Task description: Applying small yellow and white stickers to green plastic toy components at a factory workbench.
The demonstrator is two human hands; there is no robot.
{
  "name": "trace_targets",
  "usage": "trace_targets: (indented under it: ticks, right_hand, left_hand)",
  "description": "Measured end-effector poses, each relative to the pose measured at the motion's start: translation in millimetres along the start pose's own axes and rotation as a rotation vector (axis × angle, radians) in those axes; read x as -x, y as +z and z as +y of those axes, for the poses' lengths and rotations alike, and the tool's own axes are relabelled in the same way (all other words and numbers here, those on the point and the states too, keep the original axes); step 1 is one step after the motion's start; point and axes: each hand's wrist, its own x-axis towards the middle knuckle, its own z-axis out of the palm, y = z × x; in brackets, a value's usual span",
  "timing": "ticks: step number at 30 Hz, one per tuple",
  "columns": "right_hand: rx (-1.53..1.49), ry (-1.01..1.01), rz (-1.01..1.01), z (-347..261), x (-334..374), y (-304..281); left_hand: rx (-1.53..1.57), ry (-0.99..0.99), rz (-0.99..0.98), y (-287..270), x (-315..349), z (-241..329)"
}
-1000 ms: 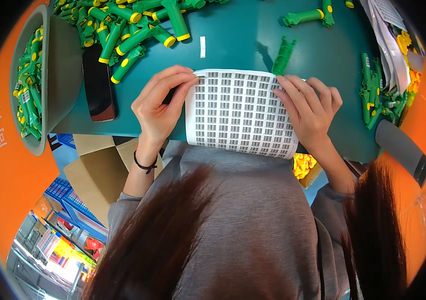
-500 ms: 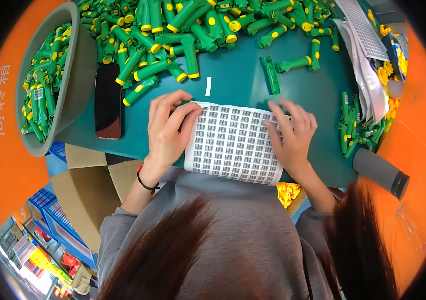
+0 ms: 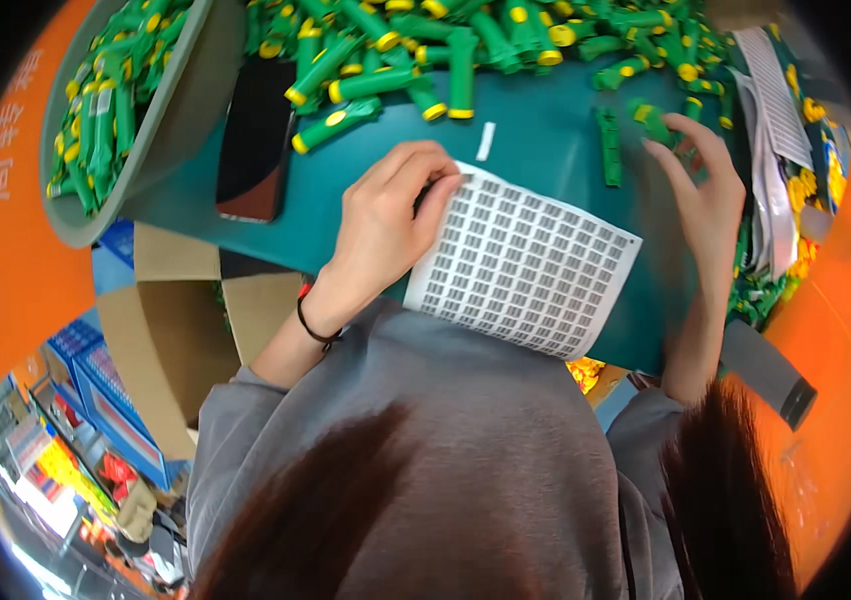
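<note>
**Left hand pins label sheet, right hand at a green tube**

Label sheet (image 3: 526, 262): white, printed with a grid of small dark stickers. Lies flat on the teal table (image 3: 546, 150), at the near edge, just in front of the person's grey top. Long axis runs from upper left to lower right in the head view; upper-left corner points toward the tube pile, lower-right end overhangs the table edge a bit.

Left hand (image 3: 386, 225): fingers curled, fingertips pressed on the sheet's upper-left corner. Looks like a pinch at one sticker, but can't tell whether anything is lifted. Black band on that wrist.

Right hand (image 3: 701, 190): half open, fingers spread, off the sheet. Fingertips at a small green tube (image 3: 654, 118) near the far right of the table. Touching, grip not clear.

Around:
- Loose white sticker strip (image 3: 486, 141) on the table just beyond the sheet, roughly upright in view
- Single green tube (image 3: 609, 148) lying between the hands, long axis near vertical in view
- Pile of green tubes with yellow caps (image 3: 416, 50) across the far side of the table
- Grey bin (image 3: 106, 110) at left, full of the same tubes
- Dark phone (image 3: 256, 140) flat beside the bin
- More sheets stacked (image 3: 776, 100) at right
- Cardboard box (image 3: 176, 330) below the table edge, left

Nothing lies between left hand and sheet; the single tube sits in the gap between sheet and right hand
</note>
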Motion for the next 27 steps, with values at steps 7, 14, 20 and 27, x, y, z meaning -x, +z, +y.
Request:
trace_targets:
  ticks: [7,14,20,27]
  right_hand:
    - [-1.27,0.389,-0.485,-51.0,65.4,65.4]
    - [-1.147,0.242,-0.264,-42.3,79.5,88.3]
    - [-1.199,0.181,-0.259,-49.8,83.3,83.9]
    - [-1.134,0.153,-0.221,-49.7,83.6,75.0]
  left_hand:
    - [0.059,-0.073,-0.056,-5.4,-3.3,1.5]
    - [0.572,-0.347,-0.016,-27.8,-12.5,15.6]
    - [0.393,-0.164,-0.273,-17.7,-19.7,52.3]
    - [0.29,-0.278,-0.409,-9.5,-29.0,57.9]
